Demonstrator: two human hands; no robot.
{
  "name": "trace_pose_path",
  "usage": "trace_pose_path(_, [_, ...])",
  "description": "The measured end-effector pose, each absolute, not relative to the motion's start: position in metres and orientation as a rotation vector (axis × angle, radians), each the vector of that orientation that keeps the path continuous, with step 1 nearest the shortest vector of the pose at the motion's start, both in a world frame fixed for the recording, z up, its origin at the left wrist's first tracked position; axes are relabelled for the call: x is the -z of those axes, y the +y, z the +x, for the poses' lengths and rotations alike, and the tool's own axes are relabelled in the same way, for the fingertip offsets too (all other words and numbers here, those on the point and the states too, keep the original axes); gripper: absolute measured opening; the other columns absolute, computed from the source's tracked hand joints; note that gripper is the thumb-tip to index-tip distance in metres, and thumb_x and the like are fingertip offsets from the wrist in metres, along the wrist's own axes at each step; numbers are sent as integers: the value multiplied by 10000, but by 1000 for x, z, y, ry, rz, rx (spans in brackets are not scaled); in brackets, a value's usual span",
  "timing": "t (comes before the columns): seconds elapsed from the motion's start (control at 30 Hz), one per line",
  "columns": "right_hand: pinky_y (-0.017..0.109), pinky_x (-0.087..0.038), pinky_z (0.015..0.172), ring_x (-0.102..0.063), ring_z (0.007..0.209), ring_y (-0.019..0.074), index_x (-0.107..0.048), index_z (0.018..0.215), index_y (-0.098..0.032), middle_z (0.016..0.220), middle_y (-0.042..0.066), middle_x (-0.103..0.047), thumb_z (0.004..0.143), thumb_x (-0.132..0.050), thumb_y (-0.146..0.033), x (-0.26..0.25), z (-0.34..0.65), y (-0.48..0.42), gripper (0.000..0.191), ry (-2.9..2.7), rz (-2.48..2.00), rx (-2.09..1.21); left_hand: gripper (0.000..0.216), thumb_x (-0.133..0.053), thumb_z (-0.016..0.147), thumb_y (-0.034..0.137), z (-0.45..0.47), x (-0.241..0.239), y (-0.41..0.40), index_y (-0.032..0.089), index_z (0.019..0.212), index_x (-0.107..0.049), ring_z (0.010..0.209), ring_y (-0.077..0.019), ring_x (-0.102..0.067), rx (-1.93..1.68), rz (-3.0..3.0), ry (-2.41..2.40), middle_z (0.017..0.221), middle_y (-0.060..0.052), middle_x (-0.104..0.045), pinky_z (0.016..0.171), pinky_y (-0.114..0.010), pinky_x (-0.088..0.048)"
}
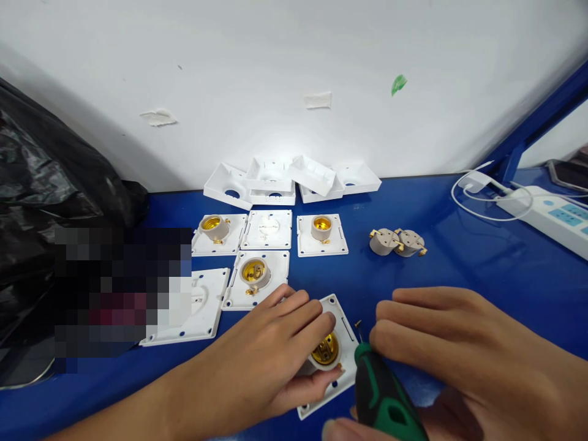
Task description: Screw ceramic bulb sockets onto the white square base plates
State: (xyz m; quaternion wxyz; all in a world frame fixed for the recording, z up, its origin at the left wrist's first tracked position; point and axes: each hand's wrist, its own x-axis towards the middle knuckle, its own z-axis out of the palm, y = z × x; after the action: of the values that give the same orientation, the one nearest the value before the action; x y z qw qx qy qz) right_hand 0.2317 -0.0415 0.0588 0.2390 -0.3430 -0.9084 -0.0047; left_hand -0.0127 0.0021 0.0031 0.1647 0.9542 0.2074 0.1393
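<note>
Nearest, our right hand [452, 343] grips the green-black screwdriver [389, 398]; the small screw [358, 324] at its tip could drop if jogged. Our left hand [287, 346] clamps the socket [325, 350] on its white plate [348, 355], where a slack hold might let it twist. Beyond lie two loose sockets [384, 242].

At the desk [441, 202] there are six white plates [344, 386] and six round sockets [383, 244], two of those sockets loose, plus at least five white covers [313, 176] (they overlap too much for an exact tally). One left hand [280, 349] and one right hand [459, 349] appear with one screwdriver [383, 398] and one screw [358, 324] at its tip. Nearby come one power strip [537, 214], one black bag [50, 153] and three wall scraps [318, 100].
</note>
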Motion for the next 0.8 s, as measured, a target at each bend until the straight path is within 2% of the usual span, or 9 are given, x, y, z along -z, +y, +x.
trace_pose_path(0.17, [255, -591, 563, -721, 733, 166, -679, 825, -266, 837, -16, -745, 934, -720, -328, -61, 233, -40, 132, -2540, -851, 60, 476, -231, 1146, 456, -10, -7, 3, 194, 1064, -620, 924, -260, -609, -399, 2722, 593, 960, -65, -680, 935, -457, -497])
trace_pose_path(0.33, [291, -573, 552, -712, 741, 169, -677, 811, -262, 858, -15, -739, 935, -702, -242, -63, 234, -39, 127, -2572, -803, 55, 487, -218, 1148, 468, -9, -9, 3, 208, 1035, -613, 901, -246, -619, -417, 2737, 591, 925, -51, -676, 915, -421, -500])
trace_pose_path(0.43, [287, -565, 603, -700, 742, 157, -665, 832, -247, 883, -12, -744, 976, -627, -195, -59, 234, -42, 158, -2543, -791, 8, 483, -212, 1150, 459, -9, -11, 3, 206, 1037, -608, 891, -241, -630, -435, 2754, 604, 928, -49, -682, 919, -413, -502])
trace_pose_path(0.6, [307, -521, 596, -644, 642, 144, -629, 822, -230, 835, 5, -738, 1075, -382, -153, -56, 231, -45, 362, -2448, -973, -8, 485, -220, 1147, 462, -9, -12, 3, 207, 1008, -608, 865, -240, -632, -422, 2751, 607, 930, -53, -689, 906, -413, -511])
trace_pose_path(0.7, [305, -500, 544, -644, 643, 133, -643, 814, -208, 819, 4, -743, 1079, -378, -140, -60, 232, -41, 380, -2530, -770, -23, 498, -213, 1148, 465, -8, -13, 3, 204, 996, -609, 860, -240, -631, -419, 2757, 611, 925, -55, -690, 896, -413, -512])
trace_pose_path(0.8, [302, -509, 556, -663, 683, 129, -652, 828, -203, 826, 2, -749, 1093, -378, -155, -64, 233, -36, 384, -2540, -739, -25, 511, -203, 1149, 463, -7, -14, 3, 200, 984, -610, 851, -238, -629, -422, 2760, 609, 916, -55, -690, 892, -409, -510])
